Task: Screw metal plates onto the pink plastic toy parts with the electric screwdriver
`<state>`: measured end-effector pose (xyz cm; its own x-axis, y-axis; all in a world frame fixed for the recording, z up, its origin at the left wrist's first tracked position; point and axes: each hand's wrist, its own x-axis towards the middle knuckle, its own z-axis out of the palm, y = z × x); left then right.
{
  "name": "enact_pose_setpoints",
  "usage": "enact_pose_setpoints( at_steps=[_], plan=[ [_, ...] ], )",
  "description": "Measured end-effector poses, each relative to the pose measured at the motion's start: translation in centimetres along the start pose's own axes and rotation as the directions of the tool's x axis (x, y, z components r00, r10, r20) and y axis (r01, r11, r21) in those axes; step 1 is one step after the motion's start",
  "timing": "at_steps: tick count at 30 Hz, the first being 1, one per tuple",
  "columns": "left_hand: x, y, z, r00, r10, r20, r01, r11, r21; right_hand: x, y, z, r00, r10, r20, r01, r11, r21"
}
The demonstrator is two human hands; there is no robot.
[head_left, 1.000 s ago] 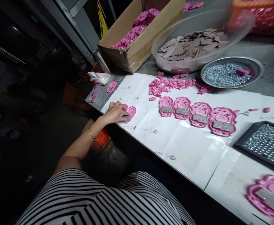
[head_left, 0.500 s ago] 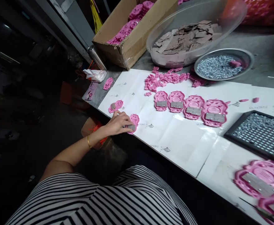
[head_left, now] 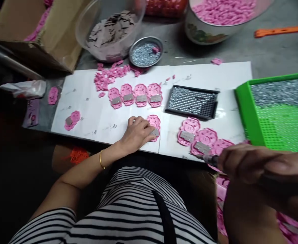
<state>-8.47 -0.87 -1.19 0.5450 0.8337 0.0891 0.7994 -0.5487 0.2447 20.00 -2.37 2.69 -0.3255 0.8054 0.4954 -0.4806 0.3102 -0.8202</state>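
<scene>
My left hand (head_left: 136, 134) rests on the white sheet (head_left: 210, 73) near the table's front edge. Its fingers are closed over a pink paw-shaped piece (head_left: 154, 121) with a metal plate. My right hand (head_left: 250, 165) is close to the camera at the lower right, wrapped round a dark screwdriver-like tool (head_left: 207, 158). The tool's tip points left at a group of three pink pieces (head_left: 202, 137) with metal plates. A row of several more plated pink pieces (head_left: 135, 95) lies farther back.
A black screw tray (head_left: 192, 101) sits mid-sheet and a green mesh tray (head_left: 278, 115) at the right. Behind are a metal dish of screws (head_left: 145, 52), a clear bowl of brown pieces (head_left: 110, 30), a cardboard box (head_left: 57, 37), a bowl of pink parts (head_left: 222, 13) and loose pink bits (head_left: 108, 76).
My left hand has slid one pink piece rightward along the sheet, leaving another behind at the left. The view has swung right, and my right hand with the tool has come into sight.
</scene>
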Motion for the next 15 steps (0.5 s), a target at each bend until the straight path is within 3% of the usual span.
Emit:
enact_pose_setpoints(
  at_steps=[5,10,15],
  plan=[
    [2.7,1.5,1.5,0.992,0.103,-0.069,-0.106,0.994,-0.027,2.0,0.9,1.9,0.964,-0.071,-0.255,0.086,0.995,0.047],
    [2.6,1.6,1.9,0.982,0.135,-0.131,-0.141,0.989,-0.040,3.1,2.7,3.2,0.947,-0.122,-0.296,0.141,0.989,0.042],
    [2.5,1.2,2.1,0.980,0.130,-0.149,-0.142,0.987,-0.076,3.4,4.4,3.3,0.960,-0.131,-0.247,0.146,0.988,0.041]
  ],
)
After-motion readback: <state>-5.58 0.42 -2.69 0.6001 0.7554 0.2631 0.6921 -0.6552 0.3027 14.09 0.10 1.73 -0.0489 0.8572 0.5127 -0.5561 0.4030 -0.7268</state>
